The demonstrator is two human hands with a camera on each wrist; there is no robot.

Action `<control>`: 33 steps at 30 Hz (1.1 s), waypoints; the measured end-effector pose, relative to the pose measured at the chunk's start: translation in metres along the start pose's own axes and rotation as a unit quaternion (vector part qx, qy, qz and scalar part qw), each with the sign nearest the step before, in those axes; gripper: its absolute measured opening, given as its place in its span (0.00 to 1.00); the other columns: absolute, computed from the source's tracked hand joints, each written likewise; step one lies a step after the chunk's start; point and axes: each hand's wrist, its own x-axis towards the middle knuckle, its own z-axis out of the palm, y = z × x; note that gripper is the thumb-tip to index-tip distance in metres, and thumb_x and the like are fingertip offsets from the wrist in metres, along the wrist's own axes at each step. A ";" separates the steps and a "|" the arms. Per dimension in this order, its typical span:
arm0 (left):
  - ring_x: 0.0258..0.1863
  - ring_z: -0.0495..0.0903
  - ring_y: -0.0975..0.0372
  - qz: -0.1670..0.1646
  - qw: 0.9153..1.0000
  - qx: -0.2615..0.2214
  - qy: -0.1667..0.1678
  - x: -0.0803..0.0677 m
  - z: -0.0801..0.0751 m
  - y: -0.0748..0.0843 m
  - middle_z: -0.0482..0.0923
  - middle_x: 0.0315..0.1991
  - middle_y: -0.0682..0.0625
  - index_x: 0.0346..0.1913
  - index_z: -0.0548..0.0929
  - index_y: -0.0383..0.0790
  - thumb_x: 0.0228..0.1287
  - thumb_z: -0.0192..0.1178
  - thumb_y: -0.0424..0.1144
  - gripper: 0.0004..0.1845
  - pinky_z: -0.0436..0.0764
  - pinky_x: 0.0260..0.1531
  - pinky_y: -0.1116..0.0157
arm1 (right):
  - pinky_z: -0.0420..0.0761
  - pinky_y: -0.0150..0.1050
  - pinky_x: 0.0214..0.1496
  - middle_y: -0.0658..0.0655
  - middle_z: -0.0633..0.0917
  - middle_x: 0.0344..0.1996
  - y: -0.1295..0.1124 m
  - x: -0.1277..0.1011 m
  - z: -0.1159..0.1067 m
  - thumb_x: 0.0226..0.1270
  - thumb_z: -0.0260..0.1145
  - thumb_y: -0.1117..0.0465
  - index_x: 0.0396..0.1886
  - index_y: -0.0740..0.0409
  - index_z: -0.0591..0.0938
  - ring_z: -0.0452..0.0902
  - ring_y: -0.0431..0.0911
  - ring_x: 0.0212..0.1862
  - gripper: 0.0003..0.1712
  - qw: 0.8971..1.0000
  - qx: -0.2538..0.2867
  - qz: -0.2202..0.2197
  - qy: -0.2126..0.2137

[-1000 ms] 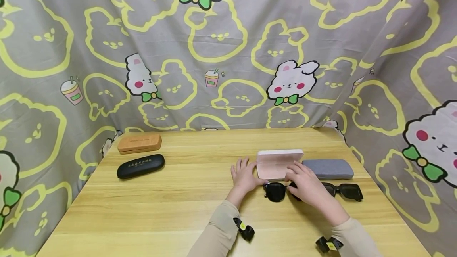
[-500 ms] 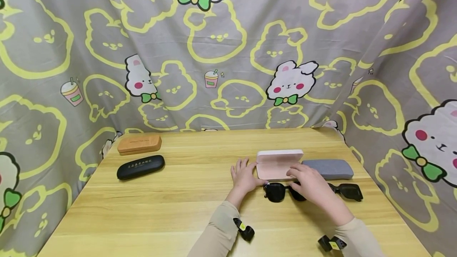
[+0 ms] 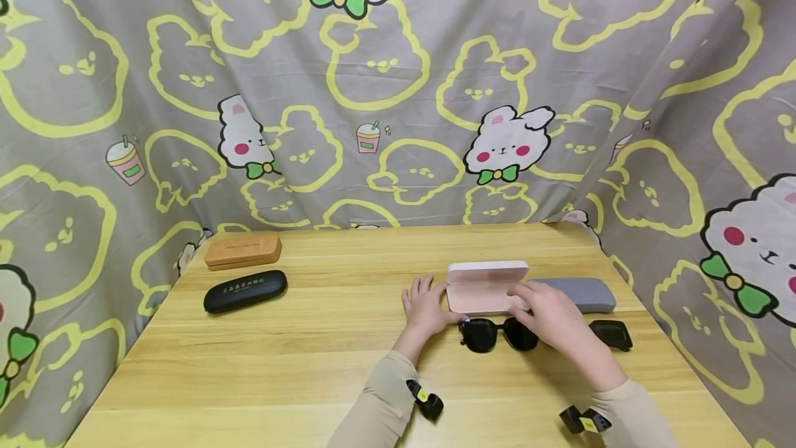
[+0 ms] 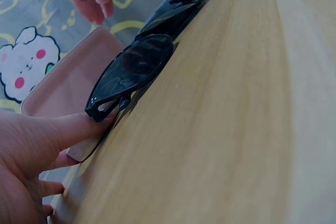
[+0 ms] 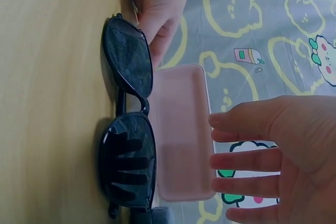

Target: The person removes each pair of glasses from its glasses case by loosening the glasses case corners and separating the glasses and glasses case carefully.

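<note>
I see the sunglasses (image 3: 490, 333) on the table (image 3: 280, 365), just in front of the open pink case (image 3: 475, 297), between both hands. The left hand (image 3: 426, 311) is spread beside the case, thumb touching the frame's left end. The right hand (image 3: 552, 314) hovers near their right end, apart from them, fingers straight and parted.

From above, my head camera looks forward and down over the table (image 3: 280, 379). Close in, my left wrist view faces roughly two o'clock, my right ten; both share the rounded sunglasses (image 5: 128, 59) and pink case (image 5: 184, 129).
</note>
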 end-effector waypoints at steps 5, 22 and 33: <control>0.74 0.55 0.46 0.001 1.000 0.001 -0.002 0.001 0.001 -0.001 0.64 0.72 0.45 0.60 0.80 0.50 0.41 0.76 0.59 0.39 0.49 0.71 0.37 | 0.83 0.52 0.40 0.59 0.87 0.42 0.002 0.000 -0.005 0.59 0.72 0.57 0.46 0.58 0.85 0.84 0.55 0.42 0.16 1.000 0.005 0.016 0.008; 0.74 0.55 0.46 -0.007 1.000 -0.001 -0.008 0.000 -0.001 0.001 0.64 0.72 0.45 0.63 0.78 0.50 0.40 0.77 0.58 0.42 0.47 0.72 0.38 | 0.80 0.44 0.27 0.55 0.88 0.31 0.016 0.016 -0.009 0.55 0.75 0.56 0.37 0.56 0.84 0.82 0.49 0.28 0.13 0.997 0.011 -0.004 0.078; 0.74 0.54 0.46 -0.008 1.000 -0.003 -0.003 -0.001 0.000 0.000 0.64 0.72 0.45 0.62 0.79 0.50 0.39 0.77 0.58 0.42 0.48 0.71 0.38 | 0.82 0.57 0.45 0.63 0.87 0.46 0.026 0.034 -0.004 0.64 0.68 0.50 0.48 0.61 0.84 0.83 0.59 0.46 0.21 0.998 0.026 0.050 0.039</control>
